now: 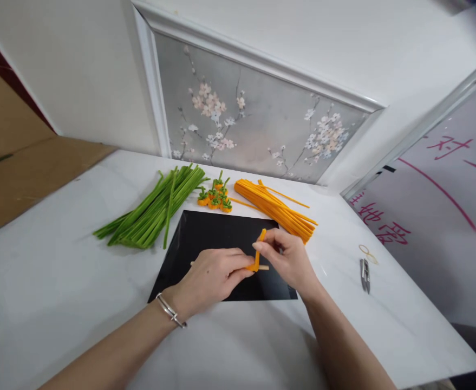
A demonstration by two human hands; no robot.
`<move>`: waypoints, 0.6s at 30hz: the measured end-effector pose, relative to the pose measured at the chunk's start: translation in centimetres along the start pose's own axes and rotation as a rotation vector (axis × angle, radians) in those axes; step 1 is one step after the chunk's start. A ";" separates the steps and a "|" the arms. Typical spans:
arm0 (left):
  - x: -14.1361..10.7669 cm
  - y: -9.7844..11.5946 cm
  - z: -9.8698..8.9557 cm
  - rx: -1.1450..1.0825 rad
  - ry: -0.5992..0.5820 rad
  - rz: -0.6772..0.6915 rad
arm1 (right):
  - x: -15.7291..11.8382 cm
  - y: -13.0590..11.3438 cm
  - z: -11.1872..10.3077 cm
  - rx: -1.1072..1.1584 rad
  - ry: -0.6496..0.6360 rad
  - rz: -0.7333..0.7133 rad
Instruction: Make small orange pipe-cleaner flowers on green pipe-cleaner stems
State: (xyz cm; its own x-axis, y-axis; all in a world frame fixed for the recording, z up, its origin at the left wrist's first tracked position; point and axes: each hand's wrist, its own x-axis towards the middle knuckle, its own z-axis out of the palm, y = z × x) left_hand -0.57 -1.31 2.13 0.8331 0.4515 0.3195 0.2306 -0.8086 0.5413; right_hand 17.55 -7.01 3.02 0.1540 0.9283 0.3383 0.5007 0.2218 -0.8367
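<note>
Over the black mat [193, 233], my left hand [217, 273] is closed around a thin wooden stick [264, 267], whose ends show on both sides of the fingers. An orange pipe cleaner [258, 254] bends round the stick at my left fingertips and stands up from there. My right hand [288, 257] pinches the upper part of this pipe cleaner between thumb and forefinger. How many turns lie on the stick is hidden by my left fingers.
A bundle of green pipe cleaners [152, 211] lies at the back left, an orange bundle [274, 206] at the back right. Between them sit several small orange-and-green pieces [215, 197]. Thread snips [365, 276] and rubber bands [367, 253] lie to the right, near a whiteboard [436, 216].
</note>
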 end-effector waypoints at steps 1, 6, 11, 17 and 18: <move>0.0 0.1 0.0 0.022 -0.009 0.030 | 0.1 0.2 0.0 0.088 -0.007 0.084; 0.0 0.5 0.0 0.029 0.065 0.070 | 0.5 1.0 0.8 0.591 -0.037 0.389; -0.2 0.9 0.0 -0.124 0.191 -0.082 | 0.8 1.8 1.5 0.911 -0.092 0.624; 0.4 0.6 -0.4 -0.534 0.356 -0.300 | 0.6 1.9 1.0 0.889 -0.152 0.591; 0.5 0.5 -0.6 -0.593 0.373 -0.340 | 0.5 1.8 0.9 0.838 -0.172 0.544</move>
State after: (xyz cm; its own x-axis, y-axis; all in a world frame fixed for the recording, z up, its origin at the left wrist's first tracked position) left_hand -0.29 -1.30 3.05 0.5162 0.8206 0.2453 0.0480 -0.3137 0.9483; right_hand 17.79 -5.93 1.29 0.0248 0.9815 -0.1899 -0.3702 -0.1674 -0.9137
